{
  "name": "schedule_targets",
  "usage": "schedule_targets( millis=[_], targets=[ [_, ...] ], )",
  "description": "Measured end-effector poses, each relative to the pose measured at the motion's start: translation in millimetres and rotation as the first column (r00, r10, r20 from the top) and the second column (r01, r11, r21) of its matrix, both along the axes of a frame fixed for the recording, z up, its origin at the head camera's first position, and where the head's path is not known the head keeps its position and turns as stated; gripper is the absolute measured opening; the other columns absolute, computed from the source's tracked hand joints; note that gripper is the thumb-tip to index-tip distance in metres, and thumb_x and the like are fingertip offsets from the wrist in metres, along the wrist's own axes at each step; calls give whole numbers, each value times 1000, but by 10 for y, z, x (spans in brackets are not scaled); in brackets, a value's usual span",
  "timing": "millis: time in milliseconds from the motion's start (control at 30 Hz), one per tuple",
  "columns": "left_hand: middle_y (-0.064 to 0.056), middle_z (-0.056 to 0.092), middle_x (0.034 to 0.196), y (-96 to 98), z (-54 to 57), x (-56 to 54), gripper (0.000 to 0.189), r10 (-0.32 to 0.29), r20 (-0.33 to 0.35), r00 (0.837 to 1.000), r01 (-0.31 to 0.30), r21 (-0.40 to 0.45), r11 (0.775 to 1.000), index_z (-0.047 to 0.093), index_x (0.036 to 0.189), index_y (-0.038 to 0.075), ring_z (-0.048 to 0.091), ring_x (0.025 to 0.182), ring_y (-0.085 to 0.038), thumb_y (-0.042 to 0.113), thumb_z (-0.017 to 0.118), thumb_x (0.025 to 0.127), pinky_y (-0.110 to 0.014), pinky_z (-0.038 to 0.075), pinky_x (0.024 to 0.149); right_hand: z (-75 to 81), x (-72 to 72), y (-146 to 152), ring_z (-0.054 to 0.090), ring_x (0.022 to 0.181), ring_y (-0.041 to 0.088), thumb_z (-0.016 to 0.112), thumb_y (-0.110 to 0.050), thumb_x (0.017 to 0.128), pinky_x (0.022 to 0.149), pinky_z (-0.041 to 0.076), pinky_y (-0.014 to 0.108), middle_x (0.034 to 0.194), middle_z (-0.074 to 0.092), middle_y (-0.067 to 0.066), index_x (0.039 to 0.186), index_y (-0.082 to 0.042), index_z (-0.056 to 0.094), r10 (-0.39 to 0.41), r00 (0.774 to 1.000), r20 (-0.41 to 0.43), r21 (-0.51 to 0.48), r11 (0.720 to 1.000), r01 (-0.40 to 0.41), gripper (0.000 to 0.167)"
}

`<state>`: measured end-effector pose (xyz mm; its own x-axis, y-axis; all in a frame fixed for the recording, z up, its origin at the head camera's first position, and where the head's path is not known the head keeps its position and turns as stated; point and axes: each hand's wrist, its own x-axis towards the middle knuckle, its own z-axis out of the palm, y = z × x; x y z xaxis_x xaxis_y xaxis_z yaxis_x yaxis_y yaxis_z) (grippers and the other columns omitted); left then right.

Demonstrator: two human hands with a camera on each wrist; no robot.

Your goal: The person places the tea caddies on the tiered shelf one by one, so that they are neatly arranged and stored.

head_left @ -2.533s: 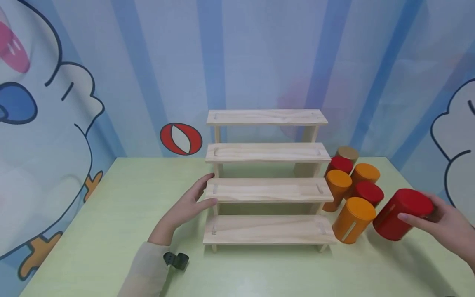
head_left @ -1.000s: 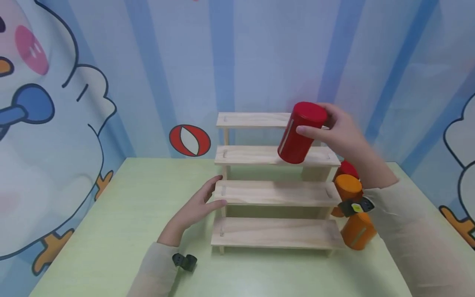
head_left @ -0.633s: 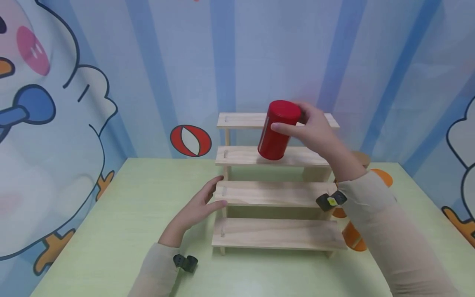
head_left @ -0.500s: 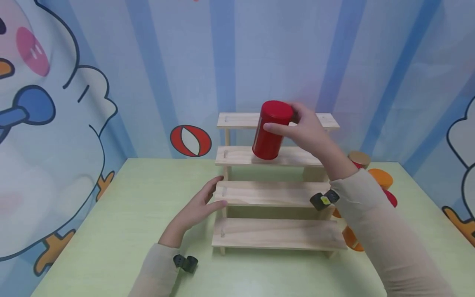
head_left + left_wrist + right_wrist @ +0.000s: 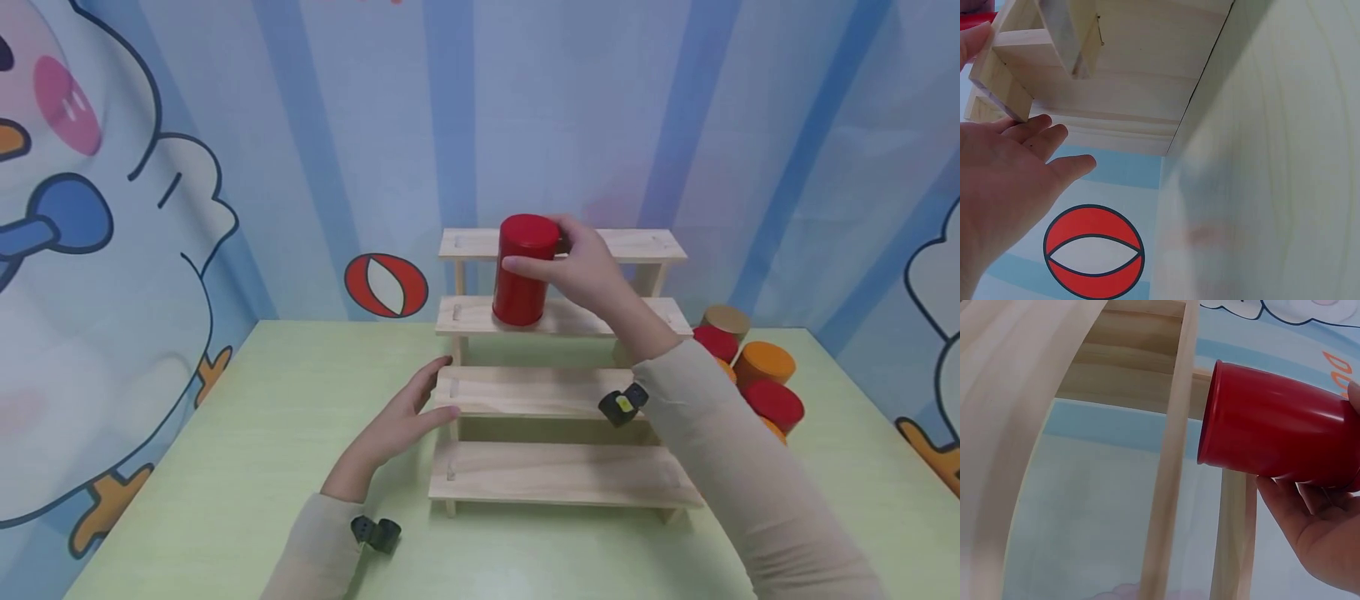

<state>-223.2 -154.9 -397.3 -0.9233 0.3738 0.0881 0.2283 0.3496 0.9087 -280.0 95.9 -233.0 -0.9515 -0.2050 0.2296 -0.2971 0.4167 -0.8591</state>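
Note:
A red canister (image 5: 525,268) is nearly upright at the second shelf from the top, left of its middle. My right hand (image 5: 588,268) grips it, thumb across the front and fingers behind. In the right wrist view, the canister's base (image 5: 1211,412) is beside a shelf board (image 5: 1175,450); I cannot tell whether they touch. My left hand (image 5: 397,421) holds the left end of the four-tier wooden rack (image 5: 562,390), thumb at the third shelf's front. In the left wrist view, the fingers (image 5: 1054,140) lie against the board's underside edge.
Right of the rack stand several canisters, including an orange one (image 5: 765,362), a red one (image 5: 776,404) and a brown-topped one (image 5: 726,320); my right sleeve (image 5: 735,458) hides part of the group. A patterned backdrop (image 5: 337,125) rises behind the pale table (image 5: 225,500).
From the right of the table, my right hand has carried the red canister up and left across the rack, then slightly lower, turning it more upright. The left hand stays at the rack.

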Motion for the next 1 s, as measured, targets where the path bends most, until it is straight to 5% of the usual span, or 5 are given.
schedule_targets(
  millis=[1000],
  targets=[
    [-9,17,161,-6,20,18,78,-11,-15,1000,11,10,1000,19,154,10,13,148,-30,25,64,92,-51,16,118,-91,-72,-59,55,112,27,75,-34,81,90,52,47,127,56,9,135,-10,47,8,1000,4,16,1000,-8,66]
  ],
)
